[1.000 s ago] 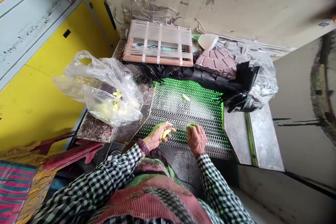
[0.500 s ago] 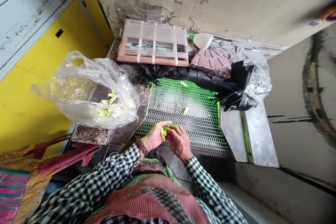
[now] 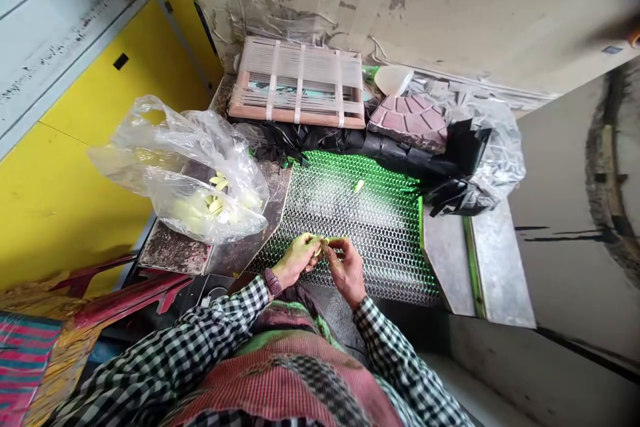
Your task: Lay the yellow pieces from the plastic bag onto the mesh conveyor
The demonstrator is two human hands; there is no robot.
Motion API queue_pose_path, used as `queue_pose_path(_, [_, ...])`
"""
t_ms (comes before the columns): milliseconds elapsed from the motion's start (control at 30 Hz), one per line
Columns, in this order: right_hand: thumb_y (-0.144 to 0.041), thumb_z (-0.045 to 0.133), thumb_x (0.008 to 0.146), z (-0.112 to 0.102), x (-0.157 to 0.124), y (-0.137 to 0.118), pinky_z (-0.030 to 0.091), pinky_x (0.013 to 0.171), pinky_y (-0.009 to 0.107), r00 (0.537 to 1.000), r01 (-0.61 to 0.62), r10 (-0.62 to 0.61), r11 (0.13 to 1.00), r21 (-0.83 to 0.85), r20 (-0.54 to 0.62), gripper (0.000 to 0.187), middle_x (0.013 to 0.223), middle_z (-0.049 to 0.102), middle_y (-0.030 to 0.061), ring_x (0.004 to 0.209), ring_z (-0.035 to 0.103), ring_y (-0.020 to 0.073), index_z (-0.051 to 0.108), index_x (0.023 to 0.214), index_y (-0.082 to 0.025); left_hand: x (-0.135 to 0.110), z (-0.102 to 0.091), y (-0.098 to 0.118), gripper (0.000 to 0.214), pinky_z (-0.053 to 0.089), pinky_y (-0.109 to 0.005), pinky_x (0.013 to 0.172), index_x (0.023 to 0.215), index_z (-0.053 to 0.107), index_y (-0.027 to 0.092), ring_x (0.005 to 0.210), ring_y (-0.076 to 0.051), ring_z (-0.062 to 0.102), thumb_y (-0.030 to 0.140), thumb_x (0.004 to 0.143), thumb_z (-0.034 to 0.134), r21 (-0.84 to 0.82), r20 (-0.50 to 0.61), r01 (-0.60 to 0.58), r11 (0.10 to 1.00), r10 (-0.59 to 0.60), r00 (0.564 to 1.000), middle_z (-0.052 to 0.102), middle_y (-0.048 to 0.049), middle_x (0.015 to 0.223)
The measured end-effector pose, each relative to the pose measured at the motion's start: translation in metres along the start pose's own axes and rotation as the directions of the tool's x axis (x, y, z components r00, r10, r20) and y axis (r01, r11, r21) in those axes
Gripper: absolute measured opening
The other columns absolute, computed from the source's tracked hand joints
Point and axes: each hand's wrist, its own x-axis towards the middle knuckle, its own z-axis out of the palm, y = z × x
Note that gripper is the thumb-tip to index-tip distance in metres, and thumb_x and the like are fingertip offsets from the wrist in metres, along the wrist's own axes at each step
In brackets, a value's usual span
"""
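Over the near end of a metal mesh belt (image 3: pixel 345 260), my two hands meet. My left hand (image 3: pixel 299 259), with a dark band at its wrist, is closed on a small yellow-green piece (image 3: pixel 319 248). The fingertips of my right hand (image 3: pixel 346 268) pinch at the same piece; its exact shape is mostly covered by fingers. Farther up the belt lies one loose petal-shaped yellow piece (image 3: pixel 359 185). To the left, a crumpled clear plastic bag (image 3: pixel 175 213) holds several similar yellow pieces (image 3: pixel 215 203).
Green light glows at the belt's far end beneath black plastic sheeting (image 3: pixel 360 141). Above it sit a strapped wooden frame (image 3: pixel 297 117) and a pinkish fan-patterned block (image 3: pixel 407 120). A metal side panel (image 3: pixel 500 267) flanks the belt on the right, yellow cabinets (image 3: pixel 135 100) on the left.
The loose yellow piece has travelled away from me along the belt. Another piece farther ahead has gone out of sight at the black sheeting. My fingers have shifted on the held piece.
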Motion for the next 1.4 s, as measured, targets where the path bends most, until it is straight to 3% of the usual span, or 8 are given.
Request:
queue_pose_path(200, [-0.051,0.078,0.085,0.005,0.007,0.009,0.058,0.07,0.035,0.981,-0.175,0.193,0.915,0.363,-0.013,0.037,0.09,0.065,0.0018,0.076,0.064,0.0181,0.058,0.097,-0.022,0.003,-0.004,0.0,0.043,0.026,-0.017,0.039,0.096,0.054,0.017,0.047,-0.005,0.041,0.053,0.084,0.075,0.062,-0.025,-0.052,0.997,0.054,0.998,0.055,0.0049,0.069])
queue_pose_path(333, [-0.043,0.058,0.1,-0.016,0.015,0.027,0.048,0.067,0.032,0.986,0.008,-0.046,0.972,-0.234,-0.158,0.023,0.089,0.064,0.0043,0.076,0.056,0.0178,0.06,0.094,-0.021,0.001,-0.007,-0.001,0.039,0.027,-0.016,0.04,0.095,0.055,0.017,0.049,-0.005,0.043,0.049,0.085,0.074,0.06,-0.037,-0.022,0.998,0.024,0.999,0.064,-0.0003,0.076])
queue_pose_path(533, [-0.018,0.045,0.103,-0.042,0.022,0.039,0.042,0.07,0.034,0.928,0.238,-0.373,0.55,-0.801,0.019,0.022,0.101,0.069,0.0098,0.086,0.054,0.0217,0.066,0.099,-0.019,-0.003,-0.01,-0.001,0.037,0.029,-0.017,0.041,0.093,0.055,0.017,0.05,-0.006,0.045,0.048,0.086,0.072,0.065,-0.025,-0.006,0.998,0.008,1.0,0.066,-0.0024,0.08])
queue_pose_path(800, [-0.043,0.06,0.101,-0.009,-0.008,-0.017,0.056,0.073,0.035,1.0,-0.021,0.018,0.993,-0.12,-0.022,0.026,0.104,0.074,0.0084,0.089,0.069,0.0217,0.069,0.111,-0.021,-0.002,-0.001,0.0,0.039,0.029,-0.021,0.044,0.087,0.059,0.018,0.048,-0.008,0.043,0.055,0.085,0.073,0.17,-0.002,-0.069,0.983,0.071,0.997,0.056,0.0039,0.064])
queue_pose_path(1000, [-0.036,0.052,0.102,-0.032,0.015,0.006,0.05,0.068,0.034,0.957,0.019,-0.149,0.888,-0.459,-0.25,0.02,0.096,0.071,0.0088,0.08,0.062,0.0207,0.064,0.1,-0.019,0.0,-0.01,0.002,0.036,0.03,-0.023,0.049,0.086,0.065,0.017,0.053,-0.01,0.042,0.052,0.086,0.07,0.263,-0.14,-0.174,0.949,0.216,0.966,0.058,0.0019,0.069])
queue_pose_path(1167, [-0.021,0.045,0.102,-0.046,0.033,0.031,0.041,0.064,0.031,0.915,0.259,-0.404,0.554,-0.791,0.017,0.019,0.09,0.065,0.0077,0.077,0.052,0.0198,0.061,0.092,-0.019,-0.006,-0.014,0.007,0.037,0.022,-0.023,0.047,0.084,0.064,0.017,0.049,-0.008,0.032,0.052,0.083,0.074,0.203,-0.156,-0.135,0.97,0.168,0.973,0.055,0.0034,0.067])
queue_pose_path(1300, [-0.023,0.047,0.102,-0.03,0.025,0.023,0.043,0.067,0.032,0.928,0.266,-0.372,0.613,-0.744,0.025,0.019,0.094,0.066,0.0081,0.08,0.055,0.0205,0.065,0.1,-0.02,-0.008,-0.008,0.002,0.036,0.019,-0.023,0.045,0.087,0.067,0.015,0.047,-0.006,0.03,0.051,0.084,0.073,0.146,-0.123,-0.092,0.985,0.111,0.986,0.063,-0.0001,0.073])
queue_pose_path(1400, [-0.036,0.052,0.104,-0.018,0.008,0.0,0.05,0.076,0.036,0.977,0.128,-0.196,0.851,-0.509,-0.083,0.022,0.102,0.071,0.0092,0.089,0.063,0.0224,0.068,0.108,-0.02,-0.006,-0.004,-0.001,0.031,0.028,-0.022,0.049,0.088,0.071,0.014,0.054,-0.008,0.042,0.044,0.086,0.072,0.168,-0.102,-0.149,0.975,0.167,0.981,0.069,-0.0047,0.082])
